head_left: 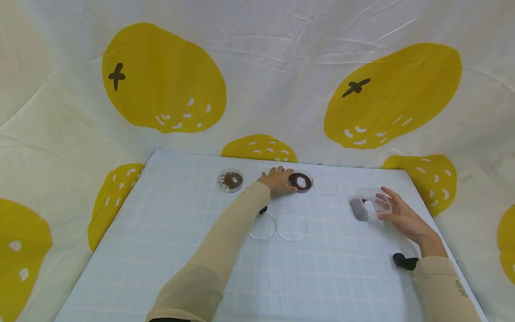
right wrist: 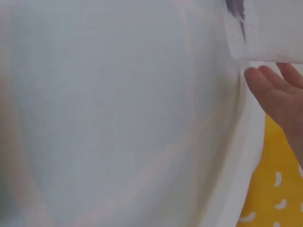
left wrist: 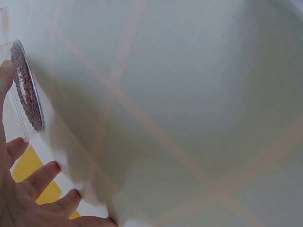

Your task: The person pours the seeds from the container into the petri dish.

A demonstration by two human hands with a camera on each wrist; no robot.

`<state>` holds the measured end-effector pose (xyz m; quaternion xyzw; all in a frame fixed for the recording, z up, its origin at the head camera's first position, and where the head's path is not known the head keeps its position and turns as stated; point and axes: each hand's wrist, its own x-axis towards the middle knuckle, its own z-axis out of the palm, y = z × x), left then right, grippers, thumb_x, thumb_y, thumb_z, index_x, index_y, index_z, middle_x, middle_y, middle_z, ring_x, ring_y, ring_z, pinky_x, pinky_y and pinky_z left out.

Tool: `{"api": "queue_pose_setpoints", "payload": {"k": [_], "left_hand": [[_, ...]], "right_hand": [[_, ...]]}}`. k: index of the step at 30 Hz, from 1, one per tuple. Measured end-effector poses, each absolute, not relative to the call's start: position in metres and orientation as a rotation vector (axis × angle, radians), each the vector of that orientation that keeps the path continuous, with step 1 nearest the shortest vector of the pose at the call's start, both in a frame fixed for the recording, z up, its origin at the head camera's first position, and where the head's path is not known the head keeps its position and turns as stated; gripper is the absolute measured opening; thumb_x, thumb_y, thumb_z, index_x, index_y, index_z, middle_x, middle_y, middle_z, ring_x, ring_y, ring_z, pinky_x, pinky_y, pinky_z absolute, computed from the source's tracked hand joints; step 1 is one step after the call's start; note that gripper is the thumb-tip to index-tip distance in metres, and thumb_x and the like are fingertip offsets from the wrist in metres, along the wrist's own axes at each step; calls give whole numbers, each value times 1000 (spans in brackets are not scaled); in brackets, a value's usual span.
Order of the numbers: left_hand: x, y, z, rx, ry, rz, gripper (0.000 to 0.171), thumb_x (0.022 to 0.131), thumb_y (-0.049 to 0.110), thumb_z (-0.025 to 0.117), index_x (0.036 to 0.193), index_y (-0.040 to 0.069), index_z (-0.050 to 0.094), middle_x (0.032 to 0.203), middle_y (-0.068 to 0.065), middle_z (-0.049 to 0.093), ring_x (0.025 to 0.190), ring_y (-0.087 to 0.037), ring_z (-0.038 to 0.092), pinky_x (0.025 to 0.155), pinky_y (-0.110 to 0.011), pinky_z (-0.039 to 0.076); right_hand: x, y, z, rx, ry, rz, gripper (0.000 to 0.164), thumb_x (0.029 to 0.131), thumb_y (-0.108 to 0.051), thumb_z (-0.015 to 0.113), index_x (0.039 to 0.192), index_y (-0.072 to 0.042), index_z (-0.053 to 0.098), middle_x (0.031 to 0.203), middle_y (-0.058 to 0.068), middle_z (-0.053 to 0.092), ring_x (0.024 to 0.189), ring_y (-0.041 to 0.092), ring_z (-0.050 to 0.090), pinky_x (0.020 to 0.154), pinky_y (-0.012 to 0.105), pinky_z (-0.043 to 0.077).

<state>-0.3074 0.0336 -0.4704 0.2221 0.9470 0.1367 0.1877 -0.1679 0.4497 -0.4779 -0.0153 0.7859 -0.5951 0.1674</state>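
My left hand [head_left: 277, 180] reaches to the back of the table and grips a petri dish [head_left: 301, 181] of dark brown granules with a white patch in the middle. In the left wrist view its thumb and index finger are at the dish's edges, the other fingers spread over the cloth. On the right, my right hand [head_left: 404, 219] holds a clear plastic container [head_left: 378, 205] by its side, thumb towards me. Something white and something dark show in or behind it; I cannot tell what. In the right wrist view the container [right wrist: 274, 33] is only partly visible.
Another petri dish [head_left: 230, 180] of brown granules and white bits lies left of my left hand. Clear round dishes or lids lie on the cloth: one at the back [head_left: 326, 185], two nearer me [head_left: 292, 226]. A fruit-patterned curtain [head_left: 273, 89] borders the table's back.
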Motion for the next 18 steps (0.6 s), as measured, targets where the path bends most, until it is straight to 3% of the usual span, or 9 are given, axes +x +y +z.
{"api": "queue_pose_setpoints", "payload": {"k": [7, 9, 11, 14, 16, 18], "left_hand": [[-309, 33, -474, 646, 2671, 370, 79, 94, 65, 56, 159, 30, 27, 161, -8, 27, 148, -35, 19, 112, -67, 18], [-310, 33, -475, 644, 2674, 359, 80, 93, 65, 55, 159, 30, 26, 161, -8, 27, 148, -35, 20, 112, -67, 18], [-311, 34, -477, 642, 2676, 347, 80, 93, 66, 55, 159, 31, 26, 161, -8, 27, 148, -34, 20, 112, -67, 18], [-313, 34, -478, 639, 2673, 348, 80, 93, 66, 54, 159, 31, 25, 162, -7, 26, 148, -34, 19, 112, -67, 17], [-313, 35, -479, 639, 2670, 357, 80, 93, 66, 55, 159, 31, 26, 162, -8, 26, 148, -34, 19, 112, -67, 17], [-313, 35, -479, 641, 2669, 360, 80, 93, 65, 55, 159, 31, 26, 161, -8, 26, 148, -34, 19, 112, -68, 17]], "right_hand": [[-170, 442, -452, -16, 2492, -1459, 100, 95, -21, 72, 161, -35, -2, 166, 15, -8, 149, 41, -8, 109, 71, 5], [-171, 435, -442, -44, 2573, -1411, 98, 95, -25, 72, 162, -31, 1, 167, 14, -2, 150, 40, -2, 114, 61, 11], [-172, 427, -432, -92, 2625, -1402, 97, 94, -25, 72, 162, -26, 4, 167, 13, 2, 151, 36, 3, 118, 41, 16], [-175, 411, -420, -182, 2681, -1402, 96, 94, -20, 73, 162, -19, 6, 166, 12, 6, 151, 31, 7, 112, 16, 20], [-178, 401, -415, -220, 2686, -1438, 97, 93, -17, 74, 162, -18, 6, 166, 12, 7, 152, 29, 7, 110, 12, 20], [-182, 390, -411, -236, 2685, -1483, 98, 92, -15, 75, 162, -17, 7, 166, 12, 9, 152, 28, 8, 115, 20, 18]]}}
